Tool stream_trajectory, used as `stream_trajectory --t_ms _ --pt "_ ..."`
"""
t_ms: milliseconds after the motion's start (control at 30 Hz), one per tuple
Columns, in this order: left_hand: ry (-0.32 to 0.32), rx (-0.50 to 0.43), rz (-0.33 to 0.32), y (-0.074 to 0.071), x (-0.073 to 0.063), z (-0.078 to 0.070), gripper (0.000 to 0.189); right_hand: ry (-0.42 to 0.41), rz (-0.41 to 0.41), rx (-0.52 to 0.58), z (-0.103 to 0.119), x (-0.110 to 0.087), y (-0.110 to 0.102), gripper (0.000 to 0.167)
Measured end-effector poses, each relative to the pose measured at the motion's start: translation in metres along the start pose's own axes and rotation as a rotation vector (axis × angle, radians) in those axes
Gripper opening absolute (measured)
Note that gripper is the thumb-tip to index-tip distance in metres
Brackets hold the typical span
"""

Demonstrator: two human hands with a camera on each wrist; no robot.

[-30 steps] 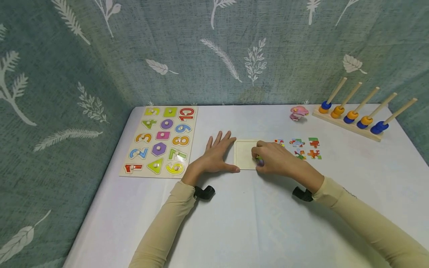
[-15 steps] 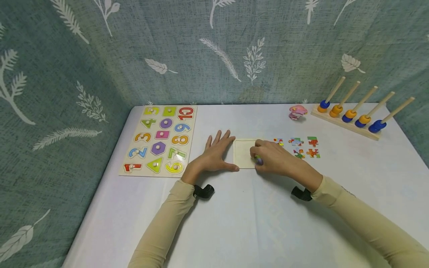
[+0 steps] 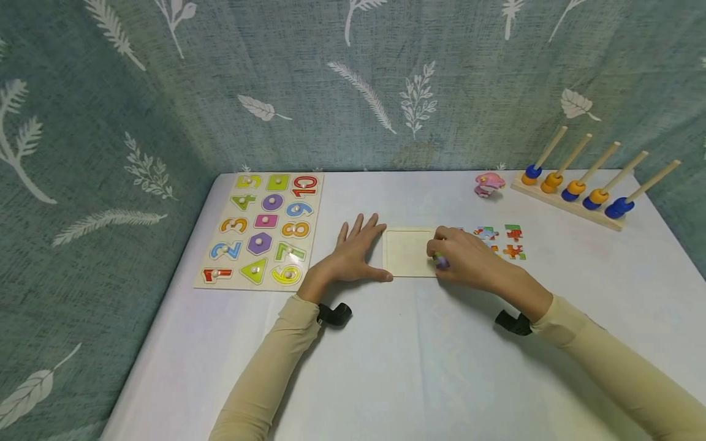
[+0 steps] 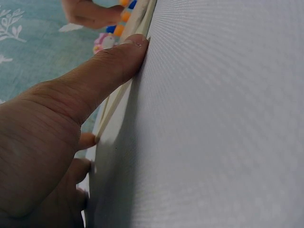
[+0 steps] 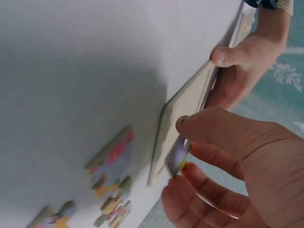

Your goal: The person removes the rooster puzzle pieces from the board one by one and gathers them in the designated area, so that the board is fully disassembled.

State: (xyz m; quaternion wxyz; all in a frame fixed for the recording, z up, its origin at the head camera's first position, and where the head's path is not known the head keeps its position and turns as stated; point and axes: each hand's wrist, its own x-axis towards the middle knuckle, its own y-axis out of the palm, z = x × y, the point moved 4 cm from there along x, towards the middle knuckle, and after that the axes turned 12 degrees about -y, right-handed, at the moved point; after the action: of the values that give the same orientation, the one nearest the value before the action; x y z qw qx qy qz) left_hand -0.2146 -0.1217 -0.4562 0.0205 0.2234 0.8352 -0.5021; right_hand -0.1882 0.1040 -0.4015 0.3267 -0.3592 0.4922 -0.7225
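A shallow wooden puzzle tray (image 3: 408, 254) lies flat on the white table, its recess bare where it shows. My left hand (image 3: 355, 254), fingers spread, steadies the tray's left side, and its thumb (image 4: 118, 59) lies along the front edge near the corner. Over the tray's right end, my right hand (image 3: 466, 257) pinches a purple and green jigsaw piece (image 5: 177, 157) between thumb and fingertips. In the right wrist view this piece is tilted, close over the tray. Several other jigsaw pieces (image 3: 515, 252) lie right of the tray, some partly hidden behind my right hand.
A number and shape peg board (image 3: 259, 233) lies at the left. Toward the back right stand a small pink figure (image 3: 489, 184) and a wooden peg stacker (image 3: 570, 205) with blue and orange beads. A patterned cloth wall (image 3: 309, 92) closes off the back and left.
My right hand has shifted right along the tray with the jigsaw piece, uncovering more of the recess. The left hand stays in place at the tray's left side.
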Motion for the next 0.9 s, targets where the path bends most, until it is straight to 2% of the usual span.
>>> stream_trajectory --t_ms 267,533,900 --pt "0.003 0.004 -0.001 -0.001 -0.001 0.000 0.112 -0.034 -0.048 -0.017 0.000 -0.011 -0.003 0.024" --pt "0.009 0.003 -0.004 0.000 -0.001 -0.001 0.112 -0.016 -0.047 -0.035 -0.003 -0.021 -0.009 0.028" --pt "-0.006 -0.002 0.006 0.001 0.000 -0.001 0.111 0.029 -0.060 -0.035 -0.012 -0.043 -0.015 0.026"
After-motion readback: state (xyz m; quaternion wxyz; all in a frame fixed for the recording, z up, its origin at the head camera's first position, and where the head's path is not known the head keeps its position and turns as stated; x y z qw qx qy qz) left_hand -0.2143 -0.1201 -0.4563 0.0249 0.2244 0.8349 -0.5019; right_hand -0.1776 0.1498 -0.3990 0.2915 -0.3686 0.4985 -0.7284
